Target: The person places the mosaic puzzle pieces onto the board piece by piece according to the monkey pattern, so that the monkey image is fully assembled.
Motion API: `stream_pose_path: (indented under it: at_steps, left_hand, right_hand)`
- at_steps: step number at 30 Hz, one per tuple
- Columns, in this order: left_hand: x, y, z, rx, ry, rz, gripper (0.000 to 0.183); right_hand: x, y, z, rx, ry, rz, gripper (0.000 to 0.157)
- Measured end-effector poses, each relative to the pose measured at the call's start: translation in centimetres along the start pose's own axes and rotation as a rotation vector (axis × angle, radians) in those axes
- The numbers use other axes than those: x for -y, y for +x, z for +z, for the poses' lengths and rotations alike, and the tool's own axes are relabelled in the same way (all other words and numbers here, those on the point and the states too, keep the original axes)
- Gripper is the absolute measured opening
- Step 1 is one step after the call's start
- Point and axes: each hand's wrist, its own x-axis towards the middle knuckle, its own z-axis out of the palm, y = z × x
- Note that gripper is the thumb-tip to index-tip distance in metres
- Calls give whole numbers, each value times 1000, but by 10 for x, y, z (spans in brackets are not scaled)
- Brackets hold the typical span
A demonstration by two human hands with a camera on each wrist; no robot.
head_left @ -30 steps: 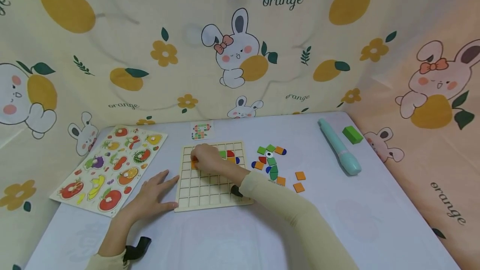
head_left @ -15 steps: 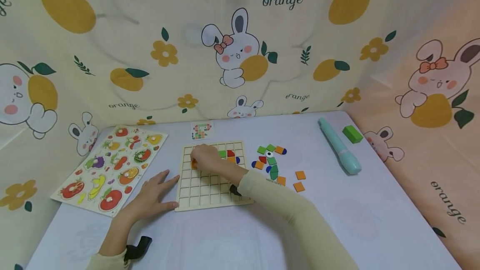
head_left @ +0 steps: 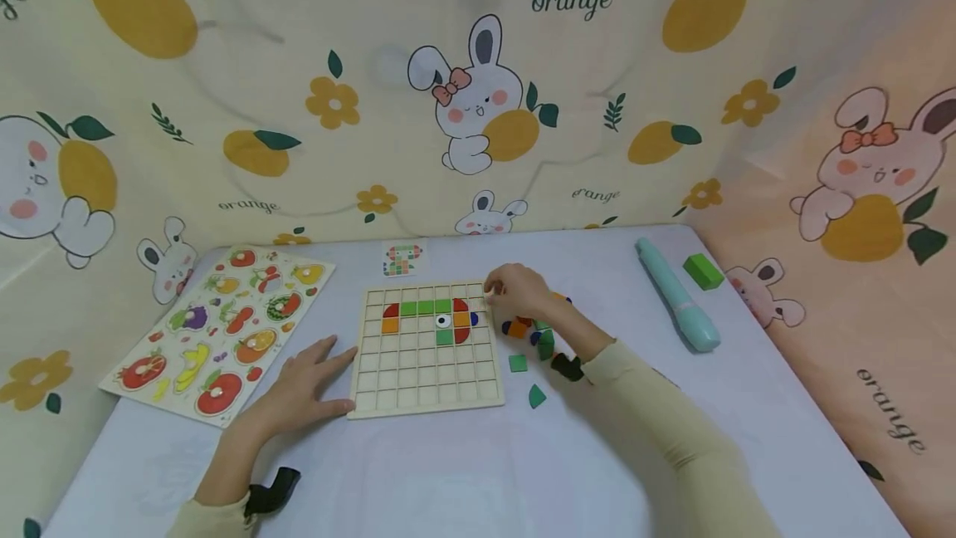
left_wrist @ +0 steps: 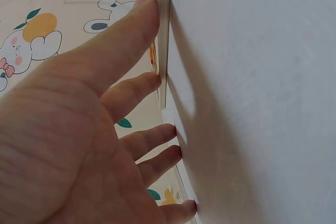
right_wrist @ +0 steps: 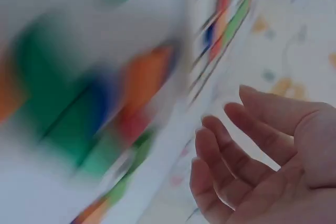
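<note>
A wooden grid board [head_left: 417, 388] lies on the table, with coloured tiles in its upper cells: green squares [head_left: 426, 307], a red quarter-round [head_left: 392, 310], an orange square [head_left: 390, 325] and a white eye tile [head_left: 444, 321] among them. My left hand [head_left: 299, 393] rests by the board's left edge; its spread fingers and thumb [left_wrist: 149, 11] touch the frame. Above the board's upper right edge hovers my right hand [head_left: 519, 289], its fingers [right_wrist: 210, 153] loosely bent and holding nothing. Loose tiles [head_left: 545, 343] lie under and beside the right wrist, partly hidden.
A fruit-picture board [head_left: 280, 339] lies at the left. A small pattern card [head_left: 403, 258] lies behind the grid board. Farther right are a turquoise pen-like stick [head_left: 675, 297] and a green block [head_left: 703, 271]. A green square [head_left: 518, 364] and a green quarter-round [head_left: 537, 396] lie near the board's right edge.
My right hand has moved right from the board's upper left to its right edge, uncovering the red quarter-round, green squares and eye tile. The left hand stays put.
</note>
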Motion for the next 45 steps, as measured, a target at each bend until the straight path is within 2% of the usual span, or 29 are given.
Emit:
stream_pose_path:
  at_steps: [3,6,11,17,26,34,37,39,43,45]
  left_hand:
    - [1,0,-1,4,8,1,80]
    - [1,1,-2,10,13,-1,81]
    - [-1,1,-2,1,10,0,80]
    - [-1,0,1,14,1,-5,80]
    - [-3,1,2,9,6,5,81]
    - [-5,2,1,9,12,5,81]
    - [-5,2,0,10,10,1,81]
    - [-4,2,-1,8,9,-2,81]
    - [-3,1,-1,6,4,-6,81]
    - [-2,0,-2,8,0,-5,81]
  right_hand:
    - [-29,-20,-10,29,18,59,13]
    - [-45,-41,-12,64,30,75,10]
    - [-52,-67,-6,30,28,55,13]
    - [-56,-78,6,-27,15,36,18]
    - [-56,-75,13,-13,4,85,15]
    - [-54,-71,10,12,7,78,20]
    - [-47,-65,6,19,61,35,17]
    - [-42,-58,5,30,146,-9,13]
    - [-32,-36,11,45,267,-76,3]
    - [-25,-23,16,44,291,-90,4]
